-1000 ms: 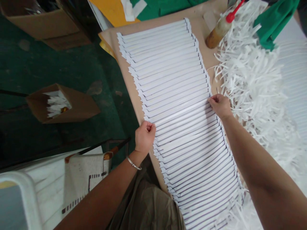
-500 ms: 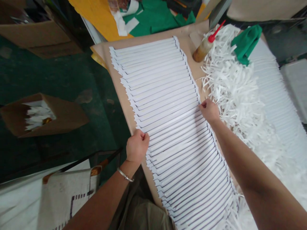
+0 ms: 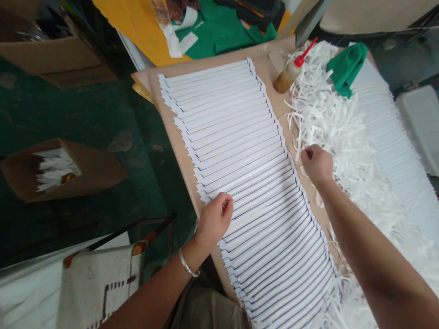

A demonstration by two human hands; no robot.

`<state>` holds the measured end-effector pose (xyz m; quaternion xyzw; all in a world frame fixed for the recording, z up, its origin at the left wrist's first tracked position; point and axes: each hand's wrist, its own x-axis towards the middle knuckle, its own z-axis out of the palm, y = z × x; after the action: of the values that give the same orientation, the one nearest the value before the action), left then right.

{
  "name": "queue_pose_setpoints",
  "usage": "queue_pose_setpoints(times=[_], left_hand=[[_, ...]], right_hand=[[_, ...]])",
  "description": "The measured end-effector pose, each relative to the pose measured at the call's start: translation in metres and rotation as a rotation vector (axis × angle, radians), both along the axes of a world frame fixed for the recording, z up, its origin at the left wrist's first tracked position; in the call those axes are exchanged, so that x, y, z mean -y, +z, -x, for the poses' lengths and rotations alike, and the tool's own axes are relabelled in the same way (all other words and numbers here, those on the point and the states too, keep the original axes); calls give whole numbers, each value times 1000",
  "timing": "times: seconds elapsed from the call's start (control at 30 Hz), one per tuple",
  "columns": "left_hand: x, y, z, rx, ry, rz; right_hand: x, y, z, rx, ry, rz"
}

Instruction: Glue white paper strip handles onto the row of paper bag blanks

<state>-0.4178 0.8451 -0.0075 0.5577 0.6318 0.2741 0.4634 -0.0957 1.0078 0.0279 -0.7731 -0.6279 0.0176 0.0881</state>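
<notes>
A long row of overlapping flat white pieces [image 3: 236, 123] with dark edges and notched ends runs down the brown-covered table [image 3: 183, 160]. My left hand [image 3: 214, 219], a bracelet at its wrist, is closed over the left part of this row, thumb and fingers pressed together. My right hand [image 3: 317, 164] is also closed, just off the row's right edge and beside a heap of narrow white strips [image 3: 346, 132]. Whatever either hand may hold is hidden or too thin to make out.
A bottle with a red nozzle [image 3: 290, 73] stands by the strips, near a green cloth [image 3: 348, 68]. More layered white pieces [image 3: 394, 132] lie at the right. On the floor at left sits a cardboard box [image 3: 92, 171] containing white scraps. A cloth-covered seat [image 3: 99, 278] is lower left.
My right hand has moved right, off the row's edge towards the strips. My left hand has shifted right and slightly down, from the left edge to over the pieces. Both remain closed.
</notes>
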Motion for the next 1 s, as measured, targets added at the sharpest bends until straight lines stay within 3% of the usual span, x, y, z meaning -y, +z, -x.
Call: queue_pose_setpoints(times=[0.1,0.2,0.27,0.37,0.47,0.57,0.67,0.8,1.0], left_hand=[[-7,15,-42,274,-137,-118],[-9,31,-85,548,-284,-109],[-7,34,-98,620,-355,-16],[-3,25,-82,607,-312,149],[2,6,-36,525,-129,252],[5,-9,9,390,65,311],[3,-15,37,301,196,298],[-5,-18,49,248,316,242],[-15,-24,48,28,359,170]], right_hand=[[75,36,11,11,219,234],[131,68,31,-196,432,459],[146,84,37,-302,457,516],[137,94,23,-359,371,480],[107,81,-5,-351,286,381],[74,48,-21,-332,277,307],[46,16,-18,-321,266,271],[18,-12,-7,-301,216,222],[-9,-33,0,-395,179,202]])
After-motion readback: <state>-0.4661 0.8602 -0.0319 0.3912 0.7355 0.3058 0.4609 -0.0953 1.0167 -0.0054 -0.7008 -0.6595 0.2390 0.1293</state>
